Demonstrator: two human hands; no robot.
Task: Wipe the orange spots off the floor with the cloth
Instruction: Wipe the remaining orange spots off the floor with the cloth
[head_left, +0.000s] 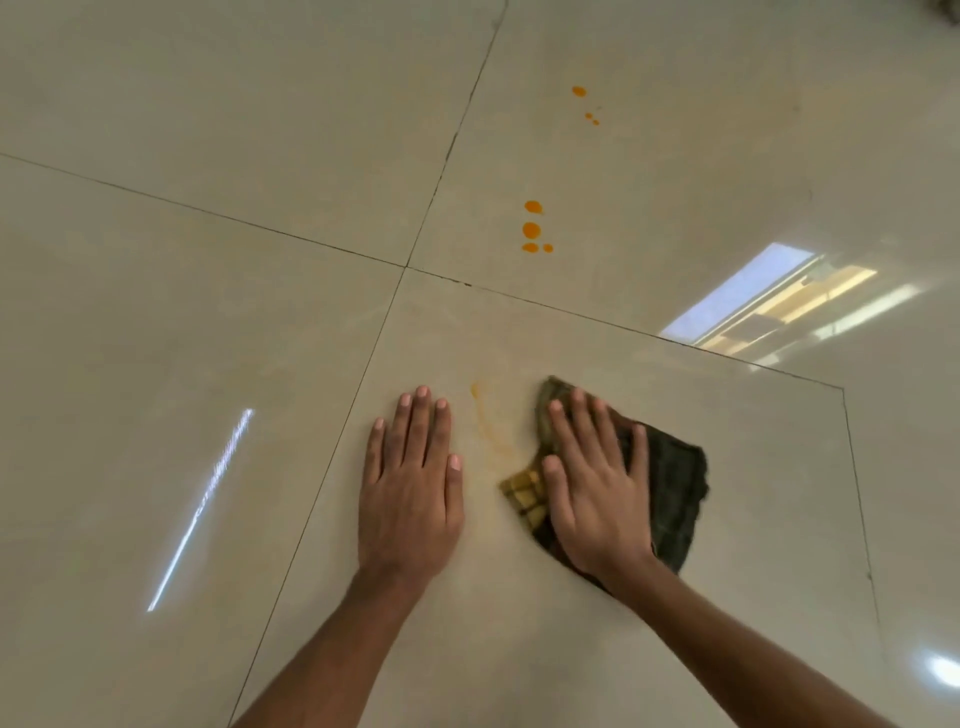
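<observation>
My right hand (597, 483) presses flat on a dark checked cloth (670, 488) lying on the beige tiled floor (208, 260); the cloth's left corner is stained yellow. My left hand (413, 478) rests flat on the bare tile beside it, fingers together, holding nothing. Between the two hands runs a faint orange smear (491, 426). Farther ahead sits a cluster of several orange spots (532, 228), and beyond that a smaller group of three orange drops (584, 104).
Dark grout lines cross at a tile junction (406, 267) ahead and left of my hands. A window reflection (753, 306) shines on the tile at the right, and a light streak (202, 509) at the left.
</observation>
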